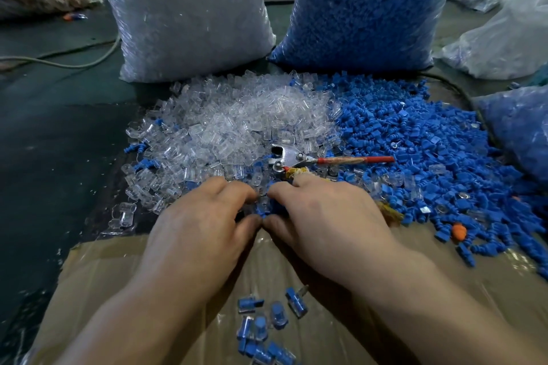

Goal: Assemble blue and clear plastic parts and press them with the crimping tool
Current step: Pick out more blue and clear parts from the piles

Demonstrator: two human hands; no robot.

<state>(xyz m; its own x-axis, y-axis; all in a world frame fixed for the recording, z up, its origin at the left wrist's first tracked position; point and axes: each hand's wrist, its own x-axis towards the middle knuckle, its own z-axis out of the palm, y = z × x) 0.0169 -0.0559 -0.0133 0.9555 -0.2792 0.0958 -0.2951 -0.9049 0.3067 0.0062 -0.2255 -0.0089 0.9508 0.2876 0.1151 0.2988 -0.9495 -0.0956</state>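
The left hand and right hand met at the near edge of the piles, fingers and thumbs curled, both pinching a blue part. How far it was fitted was hidden. The crimping tool lay untouched just beyond, between the clear pile on the left and the blue pile on the right. A few finished pieces lay near on the cardboard, so the job looked barely begun, with this piece not yet pressed.

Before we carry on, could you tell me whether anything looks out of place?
An orange piece lies at the near edge of the blue pile, a stray colour. A few blue parts sit in the clear pile.
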